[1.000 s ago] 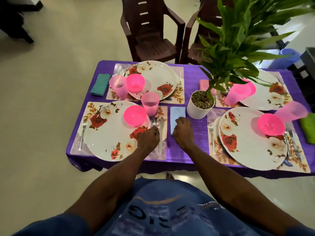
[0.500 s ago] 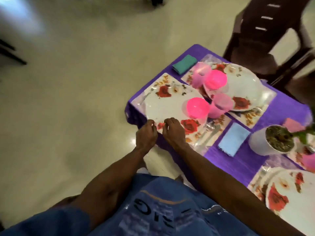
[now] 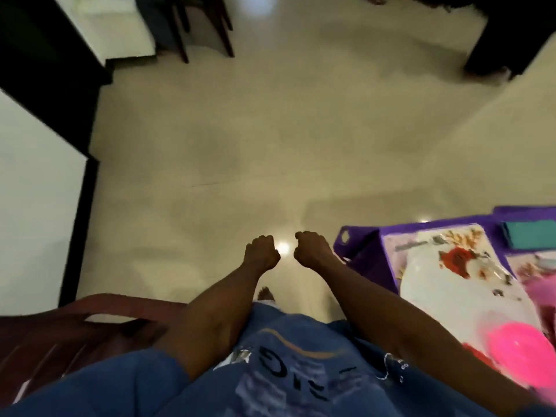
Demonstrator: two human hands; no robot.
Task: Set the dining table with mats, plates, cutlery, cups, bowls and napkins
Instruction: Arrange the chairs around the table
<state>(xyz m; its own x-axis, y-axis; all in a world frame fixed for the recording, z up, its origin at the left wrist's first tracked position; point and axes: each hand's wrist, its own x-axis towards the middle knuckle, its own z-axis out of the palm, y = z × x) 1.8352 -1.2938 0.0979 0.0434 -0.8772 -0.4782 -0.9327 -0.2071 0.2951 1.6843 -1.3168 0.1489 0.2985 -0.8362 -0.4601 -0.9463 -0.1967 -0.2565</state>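
My left hand (image 3: 261,253) and my right hand (image 3: 313,249) are held out side by side over the bare floor, both with fingers curled into fists and holding nothing. The table with the purple cloth (image 3: 365,260) shows only at the right edge. On it lies a floral mat (image 3: 397,242) with a white floral plate (image 3: 451,284), a pink bowl (image 3: 523,352) on the plate and a teal napkin (image 3: 531,234) beyond. Both hands are left of the table corner and apart from it.
A dark red plastic chair (image 3: 75,323) stands at the lower left beside my body. Dark furniture (image 3: 51,64) and chair legs (image 3: 207,34) sit at the upper left, more dark furniture (image 3: 508,34) at the upper right. Beige floor (image 3: 270,145) fills the middle.
My view has swung left, away from the table toward the floor. Both hands came off the table edge and now hang curled over the floor.
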